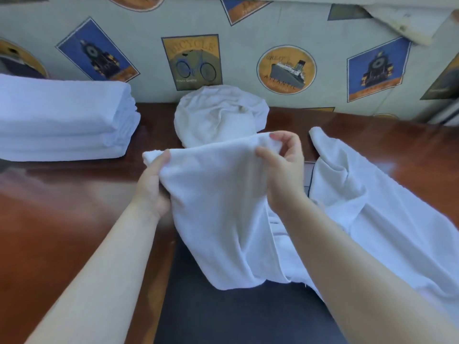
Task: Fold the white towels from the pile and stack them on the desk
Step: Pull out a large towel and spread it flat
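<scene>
**Item: white terry towel, in hand, unfolded**

Location: the soft white terry-cloth towel (218, 194) hangs between both hands above the glossy reddish-brown wooden table (74, 194), its lower part trailing below the grip onto a dark mat (223, 314).

Grip, left hand (151, 187): fingers curled under the upper edge, thumb on top, closed on the cloth.

Grip, right hand (283, 170): thumb and forefinger pinch the upper edge near a corner; other fingers loosely curled.

Handling: judged light, limp and non-slippery; it sags freely below the grip and keeps no shape. Not fragile. Best taken at the two corners of one edge, pulled taut, so the rest drops straight.

Nearby: left of the grip, a neat stack of folded white towels (62, 120); beyond the grip, a crumpled white towel bundle (221, 115); right of the grip, another loose white towel (360, 194) spread on the table.
</scene>
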Demonstrator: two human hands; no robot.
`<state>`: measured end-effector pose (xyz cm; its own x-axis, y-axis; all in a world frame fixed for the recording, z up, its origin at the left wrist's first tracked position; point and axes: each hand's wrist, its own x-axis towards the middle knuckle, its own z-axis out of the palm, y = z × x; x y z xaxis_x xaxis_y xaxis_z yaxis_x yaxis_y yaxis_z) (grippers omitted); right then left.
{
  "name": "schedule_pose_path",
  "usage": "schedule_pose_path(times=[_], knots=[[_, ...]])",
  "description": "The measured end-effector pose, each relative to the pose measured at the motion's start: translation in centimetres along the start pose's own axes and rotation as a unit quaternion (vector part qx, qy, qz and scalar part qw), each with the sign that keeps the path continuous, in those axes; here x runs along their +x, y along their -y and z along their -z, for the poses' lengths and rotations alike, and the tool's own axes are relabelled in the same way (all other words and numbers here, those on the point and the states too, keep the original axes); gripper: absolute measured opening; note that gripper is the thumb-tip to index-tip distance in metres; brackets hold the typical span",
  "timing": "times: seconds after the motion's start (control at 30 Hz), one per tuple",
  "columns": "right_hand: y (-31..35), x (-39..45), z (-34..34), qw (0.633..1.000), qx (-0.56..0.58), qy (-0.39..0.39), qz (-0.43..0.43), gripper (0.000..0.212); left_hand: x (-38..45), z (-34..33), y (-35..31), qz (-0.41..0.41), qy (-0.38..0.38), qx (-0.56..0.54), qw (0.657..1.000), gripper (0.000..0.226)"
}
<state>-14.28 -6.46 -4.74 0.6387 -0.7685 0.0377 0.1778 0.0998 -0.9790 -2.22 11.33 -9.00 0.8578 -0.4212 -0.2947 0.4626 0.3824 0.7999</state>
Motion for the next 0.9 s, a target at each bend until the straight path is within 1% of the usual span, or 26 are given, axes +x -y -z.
schedule_pose_path(times=[0.03,0.07,0.1,0.13,0.17,0.2,0.23,0.27,0.3,0.33,0.37,0.4,0.43,0.47,0.5,0.53,0.57,0.6,0.63,0.67,0.7,0.73,0.8,0.83,0.87,0.9], knots=[[-0.4,-0.7,-1.5,0.998,-0.015,0.062,0.001,0.042,0.5,0.5,-0.3,0.004,-0.019,0.002,1.000,0.019],[-0.8,-1.8,-2.8,0.988,-0.040,0.150,-0.018,0.050,0.8,1.0,-0.5,0.018,-0.038,0.016,0.999,0.021],[-1.6,-3.0,-3.9,0.961,-0.077,0.260,-0.056,0.056,1.1,1.5,-0.6,0.043,-0.053,0.037,0.997,0.029],[-2.7,-4.4,-4.8,0.912,-0.127,0.378,-0.097,0.059,1.1,2.1,-0.5,0.079,-0.069,0.057,0.993,0.037],[-4.1,-5.9,-5.3,0.848,-0.182,0.481,-0.130,0.057,0.9,2.7,-0.2,0.116,-0.080,0.072,0.987,0.041],[-5.7,-7.3,-5.5,0.793,-0.224,0.546,-0.150,0.054,0.6,3.3,0.0,0.146,-0.086,0.094,0.981,0.040],[-7.2,-8.2,-5.3,0.769,-0.245,0.570,-0.153,0.051,0.3,3.9,0.4,0.160,-0.086,0.126,0.975,0.035],[-8.2,-8.7,-4.9,0.776,-0.253,0.560,-0.142,0.045,0.0,4.6,0.8,0.161,-0.083,0.178,0.967,0.033],[-8.8,-8.7,-4.3,0.807,-0.257,0.516,-0.131,0.036,-0.2,5.4,1.5,0.148,-0.085,0.253,0.952,0.046],[-9.2,-8.3,-3.6,0.845,-0.262,0.450,-0.121,0.029,-0.5,5.9,2.2,0.124,-0.102,0.361,0.918,0.065],[-9.7,-7.8,-2.8,0.880,-0.278,0.366,-0.120,0.027,-1.0,6.2,3.1,0.094,-0.121,0.481,0.863,0.077],[-10.0,-7.1,-1.7,0.903,-0.300,0.283,-0.123,0.028,-1.7,5.7,4.2,0.043,-0.128,0.592,0.795,0.081],[-10.5,-6.6,-0.4,0.906,-0.336,0.219,-0.134,0.029,-2.6,4.9,5.4,-0.023,-0.106,0.671,0.734,0.079],[-11.0,-6.3,0.9,0.894,-0.384,0.182,-0.145,0.030,-3.3,4.1,6.8,-0.070,-0.052,0.712,0.697,0.076],[-11.5,-6.3,2.3,0.866,-0.444,0.177,-0.151,0.029,-3.9,3.2,8.3,-0.087,0.024,0.734,0.673,0.074],[-12.0,-6.4,3.6,0.824,-0.512,0.195,-0.144,0.029,-4.4,2.6,9.9,-0.071,0.110,0.751,0.648,0.074],[-12.5,-6.8,4.8,0.780,-0.574,0.216,-0.123,0.029,-4.8,2.5,11.5,-0.030,0.186,0.770,0.609,0.075],[-13.0,-7.3,5.9,0.740,-0.624,0.230,-0.096,0.037,-5.2,2.4,12.9,0.015,0.243,0.790,0.562,0.077],[-13.3,-7.7,6.9,0.710,-0.659,0.234,-0.082,0.050,-5.5,2.6,13.9,0.040,0.276,0.805,0.524,0.079],[-13.3,-7.7,7.9,0.689,-0.681,0.231,-0.082,0.063,-5.6,2.8,14.7,0.039,0.287,0.815,0.502,0.080],[-13.3,-7.5,8.9,0.678,-0.698,0.216,-0.081,0.069,-5.7,2.9,15.2,0.020,0.282,0.820,0.498,0.074],[-13.1,-7.1,9.9,0.659,-0.719,0.205,-0.078,0.066,-5.6,2.9,15.1,-0.006,0.267,0.819,0.507,0.061],[-12.3,-5.9,12.0,0.617,-0.758,0.191,-0.091,0.043,-5.2,2.6,14.0,-0.035,0.227,0.799,0.555,0.028],[-11.7,-5.2,13.1,0.621,-0.754,0.180,-0.115,0.034,-5.0,2.5,13.3,-0.031,0.210,0.783,0.584,0.020],[-11.0,-4.4,14.2,0.648,-0.730,0.160,-0.144,0.028,-4.7,2.4,12.5,-0.031,0.194,0.770,0.607,0.019],[-10.2,-3.4,15.2,0.686,-0.698,0.123,-0.165,0.024,-4.3,2.3,11.9,-0.033,0.173,0.764,0.621,0.019]])
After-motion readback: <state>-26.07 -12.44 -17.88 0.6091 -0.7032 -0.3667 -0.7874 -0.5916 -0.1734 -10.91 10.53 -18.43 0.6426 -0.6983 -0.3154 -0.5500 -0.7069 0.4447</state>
